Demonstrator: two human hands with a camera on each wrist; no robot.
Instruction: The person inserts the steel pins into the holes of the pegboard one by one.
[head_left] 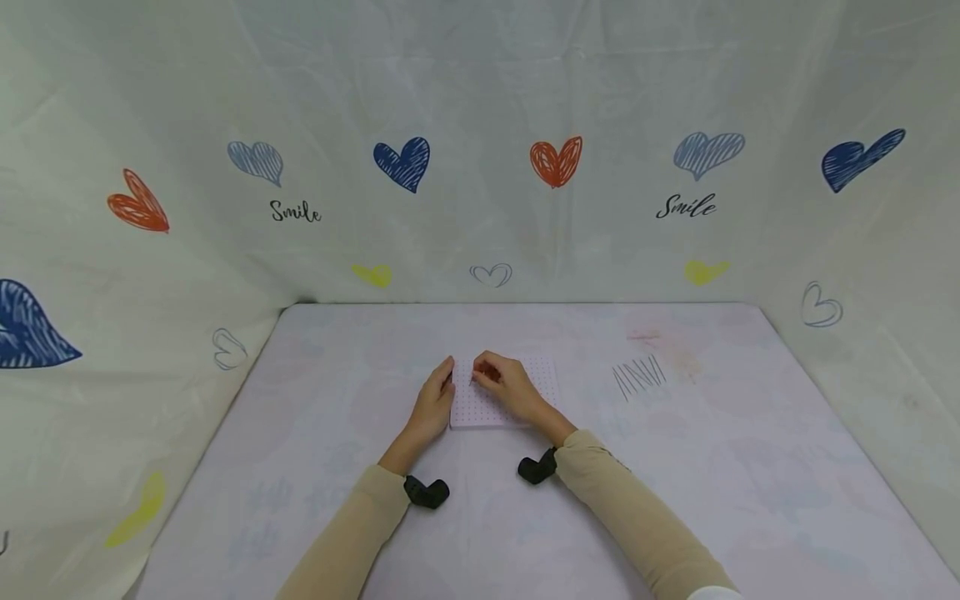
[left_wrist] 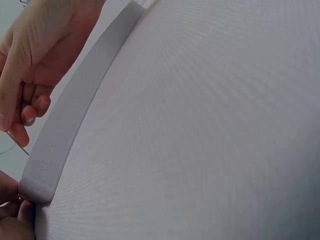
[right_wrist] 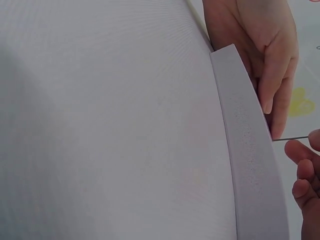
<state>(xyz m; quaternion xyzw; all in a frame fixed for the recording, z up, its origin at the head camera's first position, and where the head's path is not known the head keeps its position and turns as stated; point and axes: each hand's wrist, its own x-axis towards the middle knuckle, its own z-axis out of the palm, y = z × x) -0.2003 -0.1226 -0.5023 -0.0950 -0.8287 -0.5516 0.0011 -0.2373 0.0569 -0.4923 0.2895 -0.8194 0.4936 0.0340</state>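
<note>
Two hands are working a light, stiff foam pegboard [head_left: 517, 392] lying on the bench [head_left: 712, 467]: the left hand [head_left: 431, 408] is steadying its left edge with straight fingers, while the right hand [head_left: 510, 385] is pinching a thin pin [right_wrist: 290, 138] above it, best held mid-shaft.

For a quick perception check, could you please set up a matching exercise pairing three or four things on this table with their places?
Things:
1. white dotted foam board
2. left hand
3. right hand
4. row of thin dark pins

Places:
a. lying on the table to the board's right
b. on top of the board
c. at the board's left edge
d. flat at the table's middle

Pairs: 1-d, 2-c, 3-b, 4-a
</note>
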